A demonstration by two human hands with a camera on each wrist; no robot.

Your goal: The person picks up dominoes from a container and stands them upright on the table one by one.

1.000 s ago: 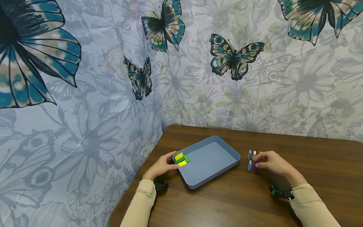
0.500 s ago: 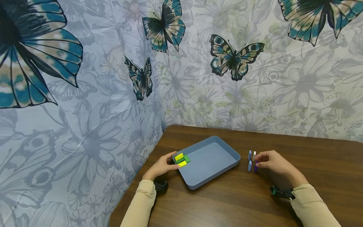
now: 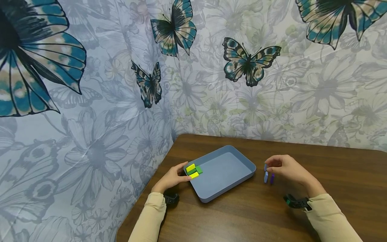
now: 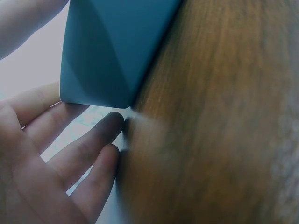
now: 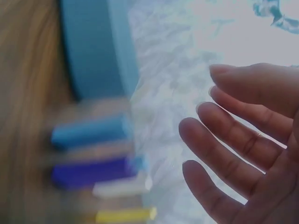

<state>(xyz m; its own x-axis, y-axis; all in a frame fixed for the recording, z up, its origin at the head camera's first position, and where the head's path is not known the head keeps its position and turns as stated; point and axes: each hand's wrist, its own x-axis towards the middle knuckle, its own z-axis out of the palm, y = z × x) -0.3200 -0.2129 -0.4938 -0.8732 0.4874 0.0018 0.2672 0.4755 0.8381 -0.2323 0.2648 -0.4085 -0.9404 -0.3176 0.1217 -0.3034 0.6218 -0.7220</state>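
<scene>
Right hand point(image 3: 285, 166) clear of purple block point(image 3: 272, 178)

Over the last second, right hand moved leftward to the far blue block point(image 3: 265, 167); grip released, nothing held, contact unclear; purple block now uncovered, standing off the tray's point(image 3: 223, 181) right corner, so still outside it; left hand point(image 3: 172, 176) rests unclenched against the tray's left end; yellow and green blocks point(image 3: 198, 169) inside.

Surface: brown wood table point(image 3: 242, 218), tray near its far-left corner; butterfly-patterned wall point(image 3: 202, 101) behind its far edge.

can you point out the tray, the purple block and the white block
Tray point(image 3: 222, 175): head view, on its bare floor.
Purple block point(image 5: 91, 173): right wrist view, middle of its long side.
White block point(image 5: 120, 188): right wrist view, blurred, middle of its visible part.
</scene>
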